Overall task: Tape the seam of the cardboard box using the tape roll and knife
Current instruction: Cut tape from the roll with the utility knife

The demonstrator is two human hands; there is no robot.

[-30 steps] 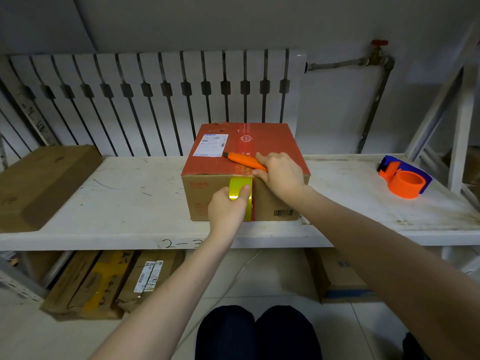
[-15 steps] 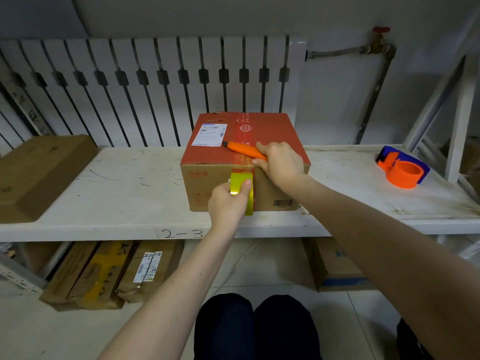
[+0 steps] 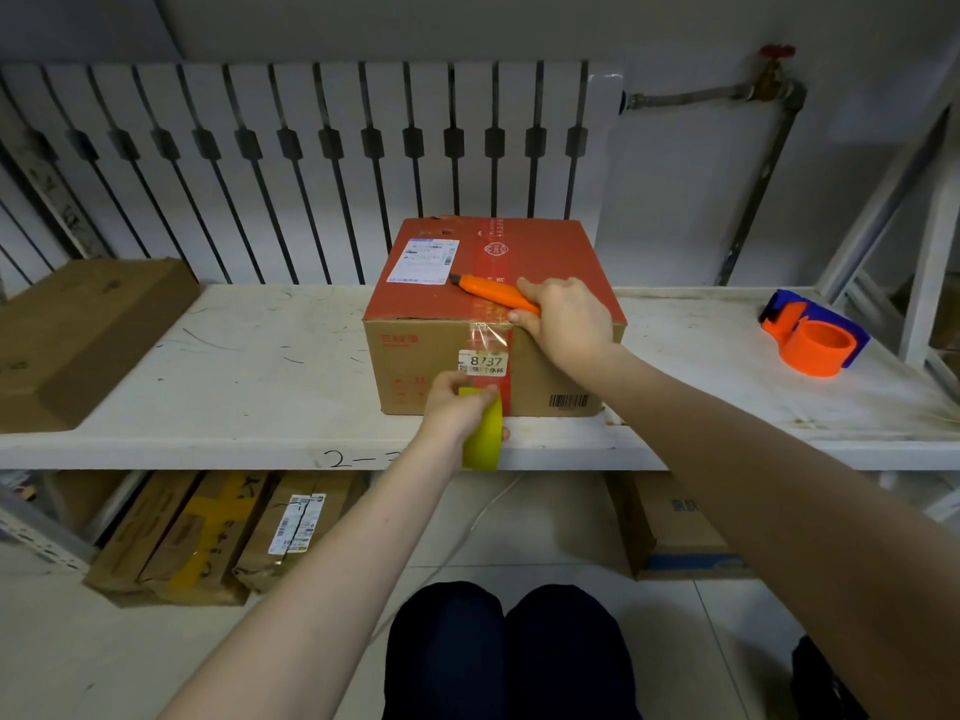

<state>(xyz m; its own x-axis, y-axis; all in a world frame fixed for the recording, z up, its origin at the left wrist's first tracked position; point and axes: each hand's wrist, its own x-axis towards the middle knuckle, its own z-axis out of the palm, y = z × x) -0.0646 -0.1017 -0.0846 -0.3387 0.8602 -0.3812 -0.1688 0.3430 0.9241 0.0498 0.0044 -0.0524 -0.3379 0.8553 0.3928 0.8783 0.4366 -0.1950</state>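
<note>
White shelf before a slatted radiator, its front edge marked "2-". Cardboard box with a red top stands at the middle of the shelf, near the front edge; a shipping label lies on its top, and a small sticker reading "8737" sits on its front face. Clear tape runs over the top front edge and down the front face. Left hand, below the sticker at the shelf's front edge, is closed around a yellow tape roll held on edge. Right hand rests on the box's top front edge, fingers wrapped around an orange knife that lies across the top, tip pointing toward the label. Orange-and-blue tape dispenser sits near the shelf's right end; a brown carton occupies the left end. More cartons lie on the floor below.
</note>
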